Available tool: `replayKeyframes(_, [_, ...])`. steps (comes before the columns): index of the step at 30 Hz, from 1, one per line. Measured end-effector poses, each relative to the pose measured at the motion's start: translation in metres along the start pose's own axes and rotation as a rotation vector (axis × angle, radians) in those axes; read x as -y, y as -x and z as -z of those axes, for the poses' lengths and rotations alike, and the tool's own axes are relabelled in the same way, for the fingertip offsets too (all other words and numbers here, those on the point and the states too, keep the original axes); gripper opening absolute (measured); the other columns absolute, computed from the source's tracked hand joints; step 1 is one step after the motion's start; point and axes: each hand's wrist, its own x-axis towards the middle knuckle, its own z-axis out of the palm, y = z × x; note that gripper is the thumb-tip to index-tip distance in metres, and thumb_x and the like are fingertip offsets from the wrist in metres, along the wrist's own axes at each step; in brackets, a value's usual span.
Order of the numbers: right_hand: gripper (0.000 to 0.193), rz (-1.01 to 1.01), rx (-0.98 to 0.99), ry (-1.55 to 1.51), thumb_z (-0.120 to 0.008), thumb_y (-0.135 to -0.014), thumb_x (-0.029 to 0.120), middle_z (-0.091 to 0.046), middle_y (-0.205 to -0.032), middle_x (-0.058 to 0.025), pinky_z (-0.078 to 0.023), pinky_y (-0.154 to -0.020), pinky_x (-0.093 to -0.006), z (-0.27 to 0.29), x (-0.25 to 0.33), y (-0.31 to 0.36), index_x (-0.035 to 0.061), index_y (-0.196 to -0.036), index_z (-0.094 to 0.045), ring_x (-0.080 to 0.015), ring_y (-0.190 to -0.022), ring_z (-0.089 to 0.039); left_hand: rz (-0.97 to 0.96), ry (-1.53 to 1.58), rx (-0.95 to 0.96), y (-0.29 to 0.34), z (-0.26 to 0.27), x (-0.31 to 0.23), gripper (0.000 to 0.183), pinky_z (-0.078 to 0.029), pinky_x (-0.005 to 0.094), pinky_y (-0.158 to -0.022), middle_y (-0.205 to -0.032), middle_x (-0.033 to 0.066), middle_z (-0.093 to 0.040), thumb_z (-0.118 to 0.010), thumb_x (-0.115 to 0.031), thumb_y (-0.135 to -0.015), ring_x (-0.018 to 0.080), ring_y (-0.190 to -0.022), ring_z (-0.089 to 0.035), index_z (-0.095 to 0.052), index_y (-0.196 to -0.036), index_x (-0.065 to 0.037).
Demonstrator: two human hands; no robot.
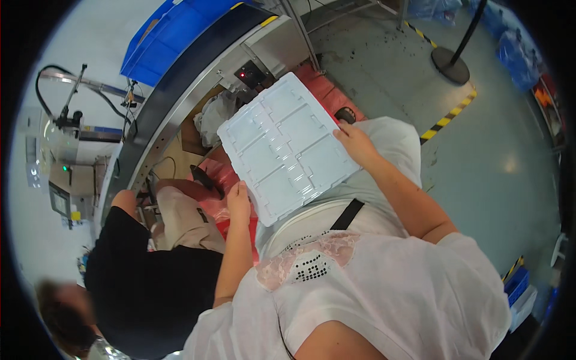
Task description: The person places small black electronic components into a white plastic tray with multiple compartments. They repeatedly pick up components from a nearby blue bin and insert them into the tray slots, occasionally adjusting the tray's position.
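A white, shallow plastic tray (255, 132) with several rectangular compartments is held in front of me, just above my lap. My left hand (239, 203) grips its near left edge, with the fingers partly hidden by the tray. At the opposite side, my right hand (356, 144) is closed on the right edge, thumb over the rim. Clear, shiny plastic shows along the tray's middle. I cannot tell whether this is one tray or several stacked together.
To the left runs a conveyor (180, 78) with a blue bin (174, 42) on it. A co-worker in black (156, 288) sits close at my left. Red sheeting (318, 90) covers the floor ahead. A black post base (450, 66) and striped tape (450, 114) are at the right.
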Motion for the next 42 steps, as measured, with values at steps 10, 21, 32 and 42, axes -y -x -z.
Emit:
replayKeyframes(10, [0.037,-0.100,-0.036,0.122,-0.053,-0.091,0.031,-0.063,-0.097,-0.0230,-0.046,-0.082,-0.0378,0.006,0.028,-0.003,-0.0035,-0.106,-0.058,-0.0347,-0.091,-0.061,-0.191,-0.403,-0.266,0.009,-0.026,-0.040,0.030,-0.045,0.0478,-0.072,-0.085,0.0295,-0.059,-0.049,-0.023,-0.094,0.0464,-0.082,-0.057,-0.059,-0.088,0.004])
replayKeyframes(21, [0.022,-0.240,-0.015,-0.096,-0.058,-0.089,0.013,-0.062,-0.089,-0.0039,-0.046,-0.064,-0.0225,0.054,0.025,0.053,-0.0009,-0.105,-0.061,-0.0103,-0.076,-0.058,-0.425,-0.123,-0.310,0.023,0.008,-0.036,0.020,-0.049,0.0332,-0.073,-0.100,0.0167,-0.056,-0.059,-0.001,-0.083,0.0287,-0.081,-0.058,-0.060,-0.103,0.003])
replayKeyframes(32, [0.023,0.475,-0.112,0.095,-0.067,-0.081,0.005,-0.055,-0.089,-0.0005,-0.045,-0.074,-0.0243,-0.006,0.243,-0.120,0.0047,-0.103,-0.062,-0.0090,-0.084,-0.054,-0.708,0.056,-0.661,-0.086,0.097,-0.144,0.012,-0.045,0.0289,-0.070,-0.089,0.0076,-0.061,-0.064,-0.009,-0.085,0.0181,-0.077,-0.057,-0.063,-0.092,0.001])
replayKeyframes(42, [0.058,0.472,-0.166,1.001,-0.057,-0.082,0.052,-0.057,-0.115,-0.0219,-0.040,-0.092,-0.0485,-0.231,0.353,-0.289,0.0027,-0.111,-0.064,-0.0373,-0.111,-0.050,0.053,-1.100,-0.862,-0.304,0.204,-0.174,0.056,-0.036,0.0645,-0.086,-0.125,0.0210,-0.053,-0.051,-0.056,-0.087,0.0376,-0.116,-0.049,-0.065,-0.111,-0.007])
